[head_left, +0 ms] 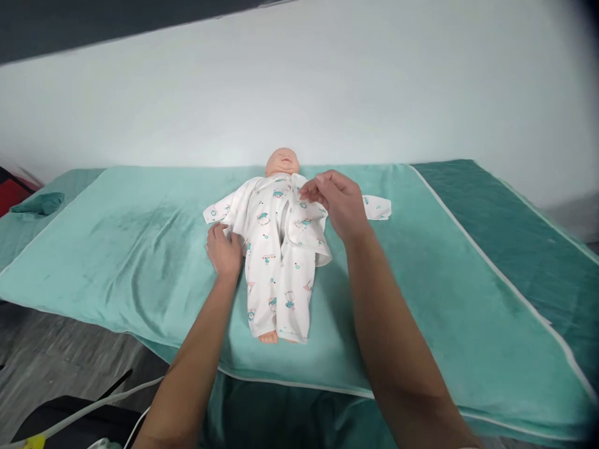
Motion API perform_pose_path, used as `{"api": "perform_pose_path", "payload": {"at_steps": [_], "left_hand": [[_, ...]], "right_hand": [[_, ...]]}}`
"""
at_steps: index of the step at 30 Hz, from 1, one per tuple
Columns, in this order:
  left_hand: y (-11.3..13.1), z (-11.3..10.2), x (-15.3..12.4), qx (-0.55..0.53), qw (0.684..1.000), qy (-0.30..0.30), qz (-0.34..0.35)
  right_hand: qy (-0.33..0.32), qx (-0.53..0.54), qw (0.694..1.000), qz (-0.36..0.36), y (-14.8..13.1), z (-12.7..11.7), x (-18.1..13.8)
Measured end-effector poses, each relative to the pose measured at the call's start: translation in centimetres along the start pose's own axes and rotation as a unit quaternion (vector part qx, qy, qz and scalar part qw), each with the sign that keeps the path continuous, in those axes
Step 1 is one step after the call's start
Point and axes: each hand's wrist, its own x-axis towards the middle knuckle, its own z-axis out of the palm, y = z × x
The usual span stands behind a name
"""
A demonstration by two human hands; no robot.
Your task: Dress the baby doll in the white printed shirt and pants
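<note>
At far left, a red object (10, 190) sits beside the folded green cloth (40, 204) at the blanket's far left corner. Below, the near left edge slants over a grey floor (88, 349), where a black object (56, 415) and a pale cable (112, 396) lie close to the left forearm.

A wide, wrinkled stretch of light green blanket (126, 249) reaches from the left edge to the baby doll (276, 249). The left hand (223, 249) is there, loosely open, thumb apart from the fingers, beside the doll's patterned white jacket (264, 215).

The doll lies face up mid-blanket, head at the far edge by the white wall (299, 81), feet toward the near edge. The right hand (334, 199) is over its chest, fingers curled and tips drawn together; whether cloth is between them I cannot tell. That hand and forearm partly block the view of the right sleeve (377, 207).

Rightward, broad smooth blanket runs to a white-piped edge, then a darker green cover (519, 249).
</note>
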Motion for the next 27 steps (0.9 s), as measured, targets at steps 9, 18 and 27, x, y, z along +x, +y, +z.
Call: {"api": "perform_pose_path", "payload": {"at_steps": [9, 18, 27], "left_hand": [[0.8, 1.3, 1.8, 0.098, 0.994, 0.000, -0.038], [0.4, 1.5, 3.9, 0.036, 0.993, -0.093, -0.062], [7.2, -1.8, 2.4, -0.343, 0.931, -0.078, 0.095]], "right_hand": [[-0.004, -0.171, 0.985, 0.009, 4.0, 2.5, -1.7], [-0.095, -0.254, 0.960, -0.071, 3.4, 2.1, -2.3], [-0.077, -0.185, 0.978, -0.063, 3.7, 1.9, -2.4]]}}
